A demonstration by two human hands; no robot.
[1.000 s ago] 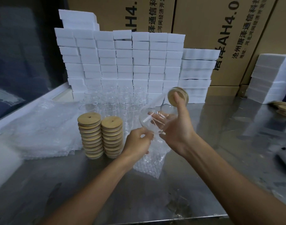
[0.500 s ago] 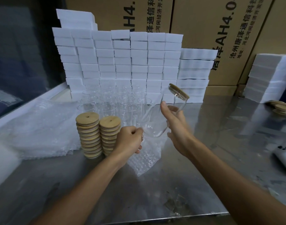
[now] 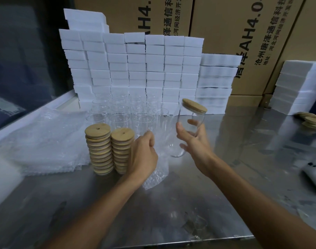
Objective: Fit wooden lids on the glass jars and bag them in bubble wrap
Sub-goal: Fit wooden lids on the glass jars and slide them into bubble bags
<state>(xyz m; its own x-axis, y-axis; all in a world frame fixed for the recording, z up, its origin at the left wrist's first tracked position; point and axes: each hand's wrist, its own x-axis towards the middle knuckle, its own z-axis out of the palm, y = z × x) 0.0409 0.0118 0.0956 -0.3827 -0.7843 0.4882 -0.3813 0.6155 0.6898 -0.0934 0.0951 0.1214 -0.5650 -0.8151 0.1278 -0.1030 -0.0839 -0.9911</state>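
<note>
My right hand (image 3: 195, 143) holds a clear glass jar (image 3: 185, 133) tilted to the right, thumb and fingers round its body. A round wooden lid (image 3: 194, 105) sits on the jar's mouth. My left hand (image 3: 143, 155) grips the top of a bubble wrap bag (image 3: 154, 175), which hangs down to the steel table (image 3: 243, 159). The jar's base is just above the bag's mouth. Two stacks of wooden lids (image 3: 108, 150) stand left of my left hand. Several open glass jars (image 3: 128, 114) stand behind them.
A pile of flat bubble wrap bags (image 3: 44, 141) lies at the left. White foam blocks (image 3: 135, 69) are stacked at the back against cardboard boxes (image 3: 225, 24), with more foam (image 3: 300, 87) and loose lids (image 3: 311, 119) at the right. A white device (image 3: 315, 175) lies at the right edge.
The lidded jar has turned from lying nearly flat in my right hand to more upright, base toward the bag. My left hand keeps its grip on the bag.
</note>
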